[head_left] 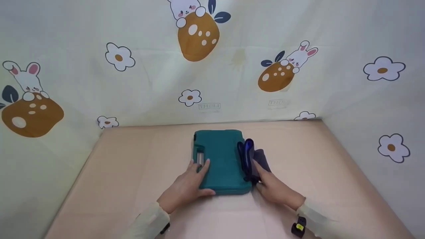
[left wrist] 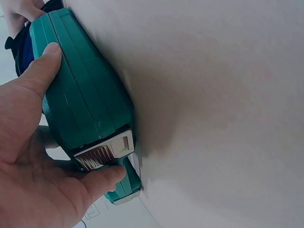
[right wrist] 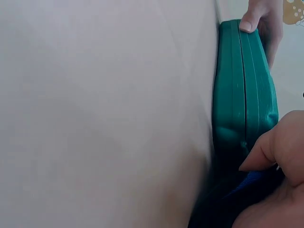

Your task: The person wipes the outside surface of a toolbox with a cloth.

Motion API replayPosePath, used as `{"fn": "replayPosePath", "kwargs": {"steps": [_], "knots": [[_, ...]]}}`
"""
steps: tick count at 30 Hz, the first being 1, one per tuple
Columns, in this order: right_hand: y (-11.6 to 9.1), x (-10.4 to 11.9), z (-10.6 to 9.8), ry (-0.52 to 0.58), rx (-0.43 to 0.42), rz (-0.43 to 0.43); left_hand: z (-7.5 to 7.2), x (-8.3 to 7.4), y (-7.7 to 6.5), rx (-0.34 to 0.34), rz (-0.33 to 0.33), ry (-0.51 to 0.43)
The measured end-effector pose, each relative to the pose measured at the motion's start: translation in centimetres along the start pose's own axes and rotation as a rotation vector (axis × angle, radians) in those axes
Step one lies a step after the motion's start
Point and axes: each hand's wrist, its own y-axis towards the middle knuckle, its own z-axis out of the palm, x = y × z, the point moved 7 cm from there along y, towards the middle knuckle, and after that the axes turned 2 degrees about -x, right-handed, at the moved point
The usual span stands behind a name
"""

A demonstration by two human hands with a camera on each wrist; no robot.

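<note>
A green plastic carrying case (head_left: 223, 156) lies flat on the table, its handle opening on the left side. My left hand (head_left: 186, 186) holds its near left corner, thumb against the front edge and fingers at the handle side. In the left wrist view a pale latch (left wrist: 107, 151) shows beside those fingers. Along the case's right edge is a folded dark navy cloth item (head_left: 247, 159) with a bright blue inside. My right hand (head_left: 277, 190) grips this cloth item against the case; the palm side is partly hidden in the head view.
The table (head_left: 139, 149) has a pale peach cover. A patterned curtain (head_left: 149, 83) with rabbits and flowers rises behind it and at both sides. A dark band with a yellow part (head_left: 299, 227) is on the right wrist.
</note>
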Motion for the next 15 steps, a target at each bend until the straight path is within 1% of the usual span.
{"fn": "replayPosePath", "kwargs": {"steps": [8,10,15], "knots": [[-1.1,0.5,0.8,0.021,0.000,0.051,-0.1,-0.1,0.0,-0.014,0.009,0.017],[-1.4,0.6,1.0,0.011,-0.002,0.070,-0.1,-0.2,0.0,-0.017,0.012,0.018],[-2.1,1.0,1.4,0.025,-0.003,0.099,-0.2,-0.2,0.1,-0.011,0.013,0.016]]}}
